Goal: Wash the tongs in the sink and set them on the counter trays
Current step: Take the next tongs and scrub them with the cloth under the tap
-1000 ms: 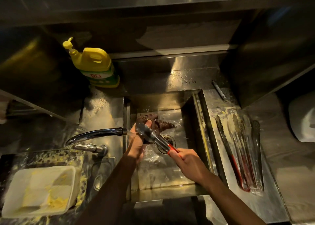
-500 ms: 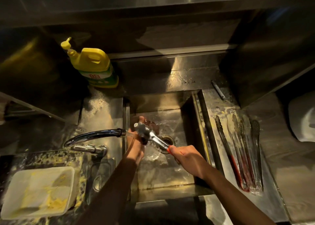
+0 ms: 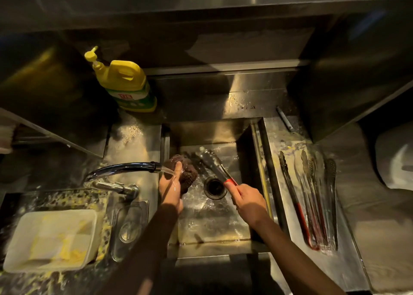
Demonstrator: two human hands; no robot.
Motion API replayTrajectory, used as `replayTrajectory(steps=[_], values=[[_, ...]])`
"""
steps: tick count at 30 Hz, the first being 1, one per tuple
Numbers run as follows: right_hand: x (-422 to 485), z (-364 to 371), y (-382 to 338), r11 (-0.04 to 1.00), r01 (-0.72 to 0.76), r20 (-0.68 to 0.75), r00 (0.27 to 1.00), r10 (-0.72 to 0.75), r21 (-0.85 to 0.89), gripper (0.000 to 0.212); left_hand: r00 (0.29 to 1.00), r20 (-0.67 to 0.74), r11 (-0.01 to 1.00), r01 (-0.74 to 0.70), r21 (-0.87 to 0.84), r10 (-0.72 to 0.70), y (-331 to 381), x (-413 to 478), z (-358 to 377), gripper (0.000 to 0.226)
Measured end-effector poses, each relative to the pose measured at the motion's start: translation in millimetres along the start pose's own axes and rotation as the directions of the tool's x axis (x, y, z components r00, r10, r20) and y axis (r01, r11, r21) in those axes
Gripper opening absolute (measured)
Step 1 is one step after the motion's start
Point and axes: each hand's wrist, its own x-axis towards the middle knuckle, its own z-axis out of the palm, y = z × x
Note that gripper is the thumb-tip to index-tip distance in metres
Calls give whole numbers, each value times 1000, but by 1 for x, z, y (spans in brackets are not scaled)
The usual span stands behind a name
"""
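My right hand [image 3: 249,199] grips a pair of metal tongs [image 3: 213,164] by their red handle end, over the drain of the steel sink [image 3: 245,138]. The tong tips point up and left toward the back of the basin. My left hand [image 3: 171,186] holds a dark brown scrubbing sponge [image 3: 186,173] under the water running from the faucet [image 3: 125,168]. Sponge and tongs are a little apart. Several other tongs [image 3: 312,196], some with red handles, lie side by side on the counter tray [image 3: 348,261] to the right of the sink.
A yellow dish-soap bottle [image 3: 126,84] stands behind the sink at the left. A white container [image 3: 51,239] with yellow residue sits at the front left, beside a small steel pan [image 3: 129,225]. A pen-like item [image 3: 283,118] lies at the back right. The left counter is splattered yellow.
The tongs have come away from the sponge and swung right, over the drain. My left hand stays under the faucet stream with the sponge.
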Motion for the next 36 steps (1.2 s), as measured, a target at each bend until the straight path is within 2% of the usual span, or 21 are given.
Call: replayTrajectory(steps=[2, 5, 9, 13, 16, 21, 24, 28, 32, 36], values=[[1, -2, -2, 997, 5, 3, 1000, -5, 75, 54, 998, 38, 999, 49, 19, -49, -5, -3, -2, 47], [5, -3, 0, 998, 54, 54, 997, -56, 21, 48, 992, 36, 993, 122, 6, -122, -10, -12, 0, 63], [1, -8, 6, 979, 116, 36, 992, -124, 168, 30, 992, -9, 992, 128, 22, -128, -11, -30, 5, 50], [-7, -21, 2, 932, 104, 69, 988, -136, 347, 18, 997, 66, 997, 38, 71, -43, -11, -52, 7, 44], [-17, -39, 0, 912, 130, 70, 983, -169, 388, 17, 986, 164, 995, -48, 92, 32, -11, -77, 6, 34], [-42, -77, 1, 863, 286, -6, 950, -312, 416, 14, 959, 273, 986, -109, 122, 73, 0, -115, 8, 64], [-52, -96, 3, 822, 294, -1, 942, -336, 488, 9, 942, 310, 973, -182, 141, 131, 10, -135, 13, 52], [-68, -118, 6, 783, 328, -79, 937, -339, 528, 13, 923, 324, 947, -273, 170, 208, 27, -155, 19, 22], [-88, -140, 4, 772, 358, -180, 933, -310, 526, 7, 886, 392, 918, -343, 199, 246, 50, -164, 27, 40], [-110, -155, -1, 806, 400, -346, 902, -260, 437, 16, 821, 524, 899, -384, 211, 228, 69, -170, 40, 36]])
